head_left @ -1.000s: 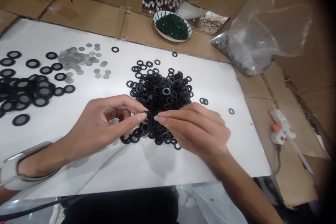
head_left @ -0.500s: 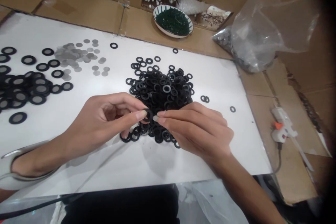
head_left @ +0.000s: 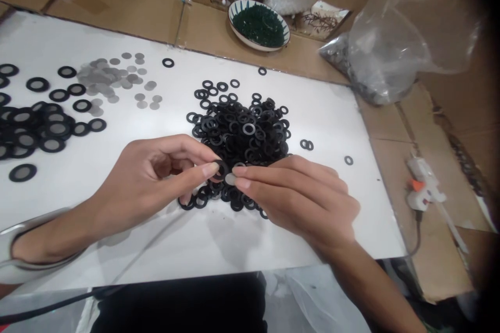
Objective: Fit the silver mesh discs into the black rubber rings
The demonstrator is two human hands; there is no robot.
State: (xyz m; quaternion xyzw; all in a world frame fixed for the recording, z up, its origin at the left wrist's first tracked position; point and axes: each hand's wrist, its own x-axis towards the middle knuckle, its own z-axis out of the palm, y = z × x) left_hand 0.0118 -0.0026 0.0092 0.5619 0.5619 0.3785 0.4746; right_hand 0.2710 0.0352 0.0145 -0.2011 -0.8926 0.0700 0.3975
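My left hand (head_left: 164, 177) pinches a black ring washer (head_left: 222, 170) between thumb and forefinger. Just to its right, a small grey mesh-like disc (head_left: 230, 179) is held at the fingertips of my right hand (head_left: 300, 195). Ring and disc are close together; whether their edges touch I cannot tell. Below and behind both hands lies a heap of black rings (head_left: 250, 140). A pile of loose grey discs (head_left: 105, 80) sits at the back left. Farther left are black rings with grey centres (head_left: 58, 127), overlapping one another.
The white table (head_left: 156, 244) is bordered by cardboard. A bowl of dark green bits (head_left: 259, 26) stands at the back. To its right is a clear plastic bag (head_left: 383, 57) with grey contents. A glue gun (head_left: 424, 187) with a cable lies on the cardboard at right.
More of the grey disc shows at my right fingertips, and that hand has shifted slightly right and down. My left hand stays nearly still, pinching the ring. The view has moved a little.
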